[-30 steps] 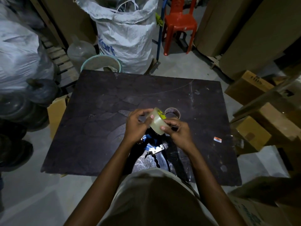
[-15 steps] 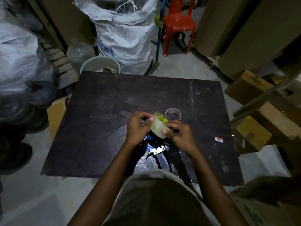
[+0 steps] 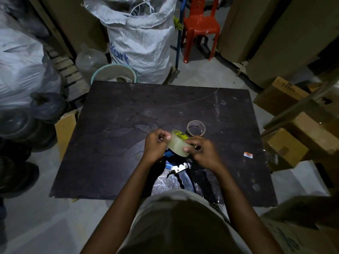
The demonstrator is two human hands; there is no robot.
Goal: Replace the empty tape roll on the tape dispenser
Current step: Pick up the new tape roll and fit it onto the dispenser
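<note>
A full roll of clear tape (image 3: 177, 143) with a yellow inner label is held tilted above the dark table (image 3: 113, 143). My left hand (image 3: 155, 146) grips its left rim with thumb and fingers. On the roll's right side, my right hand (image 3: 202, 152) pinches the outer face. Just below the hands lies the blue tape dispenser (image 3: 176, 166), its metal toothed blade showing and its front part hidden by my hands. The empty cardboard core (image 3: 196, 128) lies flat on the table behind the roll.
A small orange-and-white sticker (image 3: 248, 154) lies on the table's right part. Cardboard boxes (image 3: 286, 147) crowd the right side. Behind the table stand a green bucket (image 3: 114, 74), a white woven sack (image 3: 141, 39) and a red plastic chair (image 3: 200, 24).
The roll has dropped slightly and turned between my hands, with the yellow label now facing more upward. Both hands stay on it over the dispenser.
</note>
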